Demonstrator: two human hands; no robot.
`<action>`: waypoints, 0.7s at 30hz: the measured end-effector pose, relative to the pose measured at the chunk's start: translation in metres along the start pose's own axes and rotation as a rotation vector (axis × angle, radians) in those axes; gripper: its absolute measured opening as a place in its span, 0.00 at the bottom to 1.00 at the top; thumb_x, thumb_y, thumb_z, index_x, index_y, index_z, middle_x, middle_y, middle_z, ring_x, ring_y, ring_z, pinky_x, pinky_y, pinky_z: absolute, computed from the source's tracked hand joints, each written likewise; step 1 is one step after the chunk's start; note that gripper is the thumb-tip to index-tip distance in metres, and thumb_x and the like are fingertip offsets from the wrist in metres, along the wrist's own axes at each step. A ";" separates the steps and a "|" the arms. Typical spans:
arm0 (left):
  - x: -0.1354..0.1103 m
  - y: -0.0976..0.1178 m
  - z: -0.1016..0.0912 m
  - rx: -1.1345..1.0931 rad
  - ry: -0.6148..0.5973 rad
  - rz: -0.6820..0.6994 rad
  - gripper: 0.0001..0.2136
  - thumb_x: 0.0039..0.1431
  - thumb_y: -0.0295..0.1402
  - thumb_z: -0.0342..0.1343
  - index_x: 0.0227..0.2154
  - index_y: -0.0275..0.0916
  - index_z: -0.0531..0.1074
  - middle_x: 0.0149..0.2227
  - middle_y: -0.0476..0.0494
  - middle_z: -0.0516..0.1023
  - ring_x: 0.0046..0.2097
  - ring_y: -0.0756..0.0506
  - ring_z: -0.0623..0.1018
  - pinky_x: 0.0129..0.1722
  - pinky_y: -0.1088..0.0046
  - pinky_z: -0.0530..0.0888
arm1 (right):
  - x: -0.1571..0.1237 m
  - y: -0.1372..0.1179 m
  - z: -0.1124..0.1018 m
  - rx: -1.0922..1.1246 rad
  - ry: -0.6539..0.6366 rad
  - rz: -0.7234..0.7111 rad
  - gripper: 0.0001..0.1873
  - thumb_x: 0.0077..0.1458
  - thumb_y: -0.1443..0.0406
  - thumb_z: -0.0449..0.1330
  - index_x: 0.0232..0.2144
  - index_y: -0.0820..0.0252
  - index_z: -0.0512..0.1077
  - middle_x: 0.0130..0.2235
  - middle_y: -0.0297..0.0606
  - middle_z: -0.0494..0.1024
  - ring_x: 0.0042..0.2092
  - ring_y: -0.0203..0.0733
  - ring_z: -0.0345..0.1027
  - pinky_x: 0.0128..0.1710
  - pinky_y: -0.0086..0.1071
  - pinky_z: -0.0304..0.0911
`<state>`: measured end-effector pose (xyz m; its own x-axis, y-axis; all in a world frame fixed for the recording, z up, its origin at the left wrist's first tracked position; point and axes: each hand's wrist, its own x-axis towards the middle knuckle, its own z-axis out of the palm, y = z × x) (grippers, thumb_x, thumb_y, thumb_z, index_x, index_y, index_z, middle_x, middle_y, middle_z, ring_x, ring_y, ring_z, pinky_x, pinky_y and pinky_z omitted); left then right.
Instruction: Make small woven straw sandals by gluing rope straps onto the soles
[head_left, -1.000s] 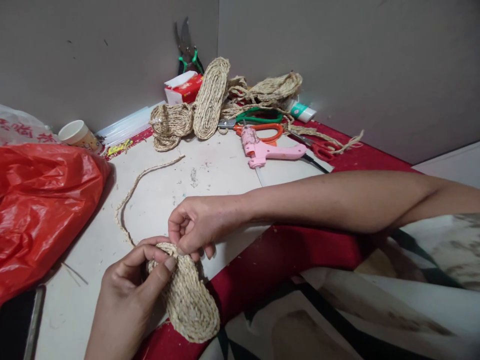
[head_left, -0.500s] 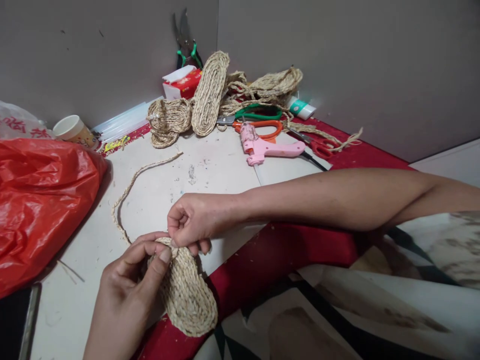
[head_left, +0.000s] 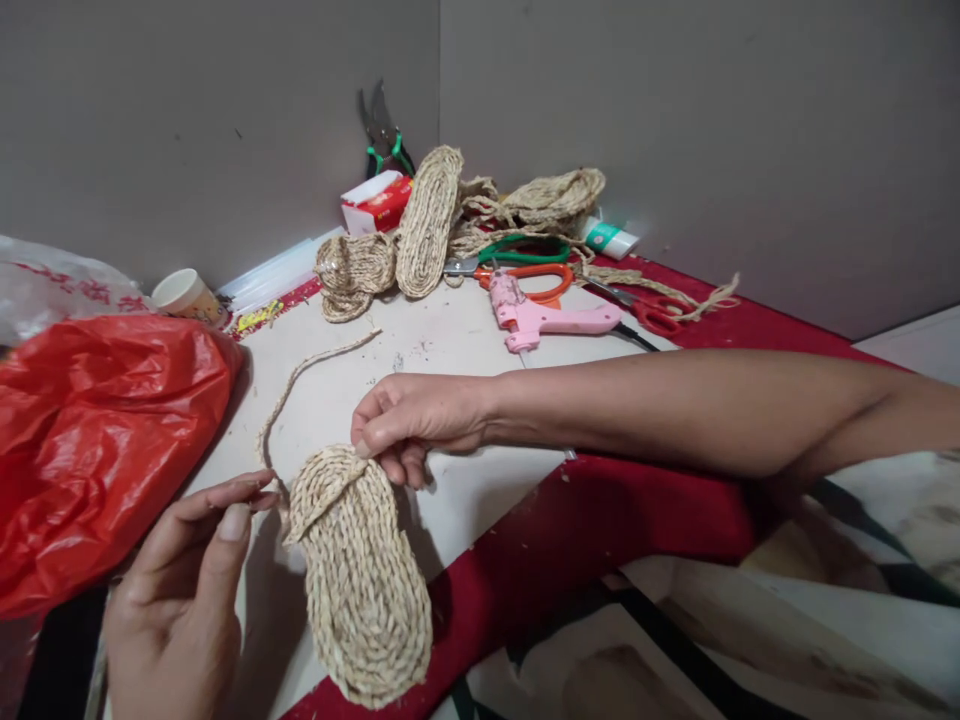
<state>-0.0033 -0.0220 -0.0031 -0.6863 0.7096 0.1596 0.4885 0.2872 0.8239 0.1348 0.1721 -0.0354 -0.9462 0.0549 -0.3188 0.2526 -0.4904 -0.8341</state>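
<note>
A coiled, braided straw sole (head_left: 367,590), shaped like a slipper sole with a strip crossing its upper part, is tilted up over the table edge. My right hand (head_left: 416,425) pinches its top rim between thumb and fingers. On the left, my left hand (head_left: 184,590) has its thumb apart from its fingers. Its fingertips reach the loose braided straw cord (head_left: 281,400), which runs from the sole's left side and curves away across the table; whether they grip it is unclear.
A pink glue gun (head_left: 551,318), orange-handled scissors (head_left: 551,290) and red-handled scissors (head_left: 660,317) lie behind my right arm. Another straw sole (head_left: 430,225) leans at the back near pruning shears (head_left: 384,135). A red plastic bag (head_left: 112,440) and paper cup (head_left: 184,295) stand left.
My left hand has let go of the sole's upper part and moved left and down to the cord. The sole now shows more fully, its top edge still in my right hand. The view has shifted.
</note>
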 end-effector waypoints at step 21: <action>-0.010 -0.011 0.002 0.225 0.130 0.366 0.10 0.53 0.34 0.62 0.40 0.47 0.78 0.40 0.50 0.82 0.35 0.46 0.79 0.31 0.72 0.72 | 0.005 0.000 -0.004 0.076 -0.058 -0.139 0.08 0.44 0.66 0.61 0.27 0.66 0.67 0.17 0.33 0.73 0.17 0.31 0.66 0.16 0.22 0.65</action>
<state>-0.0007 -0.0309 -0.0155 -0.5013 0.7078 0.4977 0.8070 0.1750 0.5640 0.1314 0.1764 -0.0386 -0.9816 0.0778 -0.1742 0.1043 -0.5459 -0.8313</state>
